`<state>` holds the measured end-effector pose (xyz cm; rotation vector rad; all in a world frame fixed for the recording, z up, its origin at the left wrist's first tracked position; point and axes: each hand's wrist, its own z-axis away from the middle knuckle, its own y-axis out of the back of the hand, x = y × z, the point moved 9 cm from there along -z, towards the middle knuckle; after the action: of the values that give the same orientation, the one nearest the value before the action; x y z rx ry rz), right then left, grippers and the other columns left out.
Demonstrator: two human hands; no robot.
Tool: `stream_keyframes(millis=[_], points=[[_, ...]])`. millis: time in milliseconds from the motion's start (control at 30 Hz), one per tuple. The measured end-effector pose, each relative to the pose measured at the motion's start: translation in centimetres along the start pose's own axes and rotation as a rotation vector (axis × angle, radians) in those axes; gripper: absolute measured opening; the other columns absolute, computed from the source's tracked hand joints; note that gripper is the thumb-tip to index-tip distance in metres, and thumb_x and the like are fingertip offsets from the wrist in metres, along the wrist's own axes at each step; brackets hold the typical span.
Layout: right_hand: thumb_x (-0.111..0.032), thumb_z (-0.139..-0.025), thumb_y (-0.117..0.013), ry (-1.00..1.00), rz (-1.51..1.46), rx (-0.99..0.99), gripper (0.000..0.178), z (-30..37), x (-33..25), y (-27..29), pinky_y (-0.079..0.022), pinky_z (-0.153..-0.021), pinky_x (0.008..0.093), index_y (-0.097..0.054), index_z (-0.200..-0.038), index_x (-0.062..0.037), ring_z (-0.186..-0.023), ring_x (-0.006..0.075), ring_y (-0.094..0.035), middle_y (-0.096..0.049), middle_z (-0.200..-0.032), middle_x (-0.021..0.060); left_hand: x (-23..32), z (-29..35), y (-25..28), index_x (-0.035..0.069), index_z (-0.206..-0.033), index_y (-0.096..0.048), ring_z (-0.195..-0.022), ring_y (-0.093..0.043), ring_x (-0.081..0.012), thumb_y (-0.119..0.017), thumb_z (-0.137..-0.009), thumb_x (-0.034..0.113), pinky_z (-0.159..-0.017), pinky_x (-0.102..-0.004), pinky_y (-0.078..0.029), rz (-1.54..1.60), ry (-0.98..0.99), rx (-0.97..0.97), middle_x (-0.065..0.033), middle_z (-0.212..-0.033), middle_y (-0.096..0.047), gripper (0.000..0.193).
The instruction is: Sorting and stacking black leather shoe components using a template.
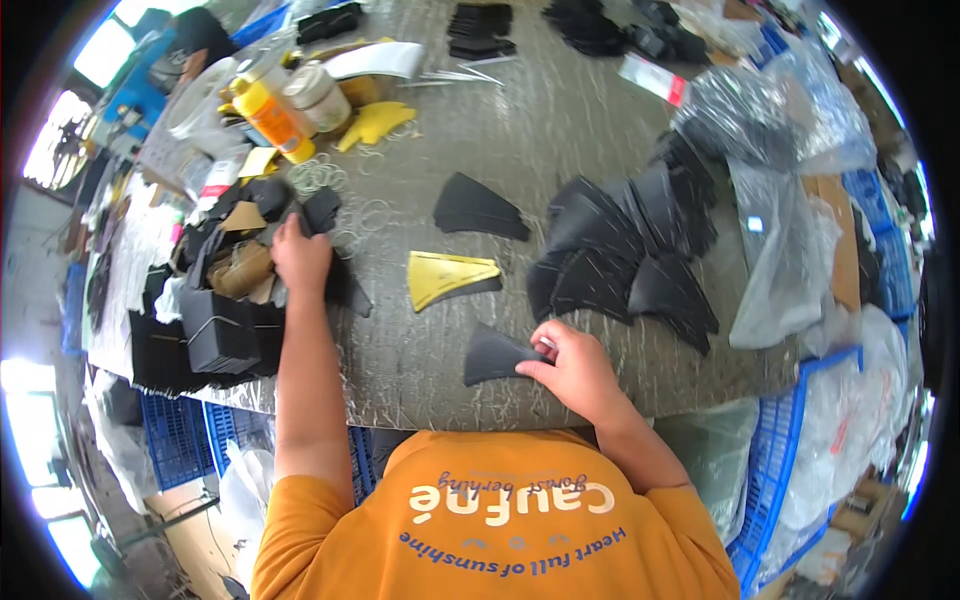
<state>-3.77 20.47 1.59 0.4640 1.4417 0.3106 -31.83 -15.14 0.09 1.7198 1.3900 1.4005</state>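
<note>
My right hand (578, 372) is closed, with the pale tip of a slim white stick showing between its fingers. Its thumb presses on the right edge of a dark grey fan-shaped piece (492, 357) lying flat near the table's front edge. Farther left, my left hand (302, 255) reaches in among black pieces, fingers pinched together; what they grip is hard to make out. Beside that wrist lies a black cut piece (347, 290). In the middle, a yellow template (445, 275) covers most of another dark piece, and a black fan-shaped piece (478, 208) lies beyond it.
Overlapping black pieces (600, 245) spread right of centre, next to clear plastic bags (780, 250). Banded black stacks (218, 332) stand at the left. Behind them are a yellow bottle (270, 120), a jar (318, 97) and rubber bands (318, 175). Slim white sticks (465, 74) lie farther back.
</note>
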Motion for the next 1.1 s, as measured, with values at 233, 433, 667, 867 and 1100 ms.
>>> stream_keyframes(millis=[233,433,667,867,1100], points=[[-0.006,-0.08,-0.07,0.154,0.343,0.197,0.016,4.7,1.5,4.1,-0.053,-0.072,0.0392,-0.073,-0.095,-0.0092,-0.085,0.0283,-0.064,-0.064,-0.089,0.0062,11.3,14.0,7.7,0.005,-0.121,-0.067,-0.109,-0.059,-0.0369,-0.062,-0.077,-0.001,-0.095,-0.0435,-0.047,0.463,-0.613,-0.027,-0.0187,-0.118,-0.065,0.044],[-0.009,-0.068,-0.072,0.374,0.516,0.16,0.034,5.8,-0.1,1.4,-0.053,-0.068,0.037,-0.077,-0.1,-0.0158,-0.088,0.0242,-0.059,-0.057,-0.097,0.0036,21.4,28.6,8.7,0.014,-0.118,-0.071,-0.093,-0.057,-0.0227,-0.068,-0.069,0.01,-0.081,-0.038,-0.046,0.37,-1.202,-0.558,-0.0005,-0.134,-0.063,0.049],[-0.014,-0.069,-0.073,0.385,0.621,0.167,0.033,6.0,0.2,1.0,-0.052,-0.064,0.0351,-0.077,-0.102,-0.0194,-0.087,0.0236,-0.056,-0.057,-0.099,0.0011,21.1,31.9,5.5,0.016,-0.124,-0.069,-0.097,-0.053,-0.0208,-0.066,-0.074,0.017,-0.08,-0.0369,-0.045,-0.022,-1.309,-0.642,0.0088,-0.143,-0.054,0.05],[-0.015,-0.071,-0.074,0.391,0.59,0.2,0.03,6.2,0.7,1.2,-0.051,-0.065,0.0353,-0.077,-0.101,-0.0201,-0.087,0.0229,-0.055,-0.057,-0.099,0.0006,17.9,28.0,7.0,0.016,-0.112,-0.073,-0.091,-0.055,-0.02,-0.063,-0.074,0.01,-0.083,-0.0371,-0.045,-0.25,-1.218,-0.802,0.0079,-0.13,-0.065,0.04],[-0.016,-0.071,-0.073,0.433,0.592,0.177,0.03,6.1,0.4,0.9,-0.05,-0.066,0.0357,-0.077,-0.101,-0.019,-0.088,0.023,-0.054,-0.057,-0.099,0.0004,23.8,30.5,6.1,0.014,-0.118,-0.071,-0.091,-0.055,-0.0209,-0.062,-0.073,0.007,-0.082,-0.0381,-0.045,0.128,-1.309,-0.71,0.0056,-0.136,-0.062,0.046]])
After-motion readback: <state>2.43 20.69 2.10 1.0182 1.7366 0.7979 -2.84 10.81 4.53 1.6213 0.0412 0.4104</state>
